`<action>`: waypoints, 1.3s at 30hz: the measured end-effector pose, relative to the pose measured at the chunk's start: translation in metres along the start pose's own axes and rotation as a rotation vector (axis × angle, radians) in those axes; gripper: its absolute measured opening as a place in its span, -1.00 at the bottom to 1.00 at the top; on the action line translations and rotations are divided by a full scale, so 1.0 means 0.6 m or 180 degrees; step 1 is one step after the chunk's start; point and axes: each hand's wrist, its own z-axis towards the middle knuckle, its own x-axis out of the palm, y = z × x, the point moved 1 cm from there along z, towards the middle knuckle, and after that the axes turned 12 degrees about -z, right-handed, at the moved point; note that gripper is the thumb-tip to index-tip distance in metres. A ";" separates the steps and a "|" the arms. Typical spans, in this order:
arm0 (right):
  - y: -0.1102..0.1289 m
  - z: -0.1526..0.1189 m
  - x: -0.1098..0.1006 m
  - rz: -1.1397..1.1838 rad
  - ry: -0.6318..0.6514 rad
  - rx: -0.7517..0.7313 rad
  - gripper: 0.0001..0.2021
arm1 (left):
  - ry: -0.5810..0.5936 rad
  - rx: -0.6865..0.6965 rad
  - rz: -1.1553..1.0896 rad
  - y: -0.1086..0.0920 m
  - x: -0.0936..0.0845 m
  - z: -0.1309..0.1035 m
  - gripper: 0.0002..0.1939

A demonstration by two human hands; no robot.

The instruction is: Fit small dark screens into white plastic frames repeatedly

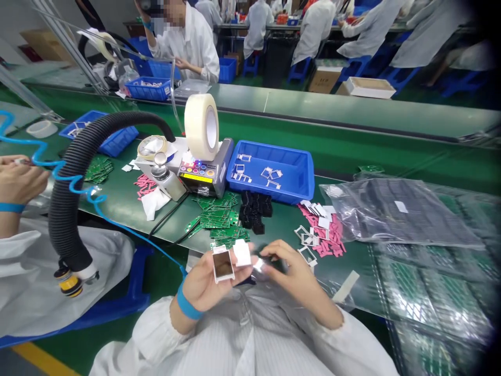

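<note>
My left hand (205, 287) is palm up, its fingers curled under a small white-framed display (223, 265) with a dark brown face. On the fingers of the same hand lies a white square piece (242, 253). Close to those fingertips, my right hand (289, 271) pinches a small bright white piece (259, 265); motion blurs its fingers, so the piece's kind is unclear. Beyond the hands lie a pile of green circuit boards (219, 214) and several black parts (254, 209). Pink strips (331, 235) and white frames (307, 237) lie to the right.
A blue bin (270, 196) with white frames stands behind the piles. Left of it, a tape roll (201, 125) rests on a grey device (203, 180). A black hose (64, 183) arches nearby. Bagged trays (407, 209) cover the right side. A co-worker's hand (23, 180) shows far left.
</note>
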 end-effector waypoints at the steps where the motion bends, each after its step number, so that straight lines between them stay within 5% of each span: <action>1: 0.010 0.003 -0.003 0.0421 0.0132 -0.0124 -0.71 | 0.0092 -0.0125 0.0011 0.004 0.005 -0.001 -0.65; 8: 0.081 0.026 -0.005 0.2385 0.1209 -0.0486 -0.68 | 0.0357 -0.0519 -0.0173 0.022 0.027 -0.002 -0.62; 10: 0.088 0.028 -0.002 0.2696 0.1144 -0.0311 -0.67 | 0.0347 -0.0506 -0.0124 0.021 0.029 -0.004 -0.60; 13: 0.093 0.026 -0.014 0.2826 0.0530 -0.0037 -0.69 | 0.0259 -0.0322 -0.0024 0.018 0.032 -0.006 -0.62; 15: 0.098 0.021 -0.032 0.2294 0.0028 -0.0155 -0.71 | 0.0139 -0.0083 0.0026 0.017 0.033 -0.005 -0.62; 19: 0.125 0.007 -0.058 -0.0114 -0.0653 -0.1072 -0.72 | -0.0197 0.0385 0.0245 0.017 0.030 0.001 -0.60; 24: 0.159 0.004 -0.040 -0.1910 -0.1314 -0.1955 -0.88 | -0.0500 0.0561 0.0577 0.020 0.022 0.005 -0.55; 39: 0.141 0.011 0.013 -0.1488 -0.1715 -0.1459 -0.89 | -0.0978 0.0685 0.0343 0.045 -0.006 0.012 -0.60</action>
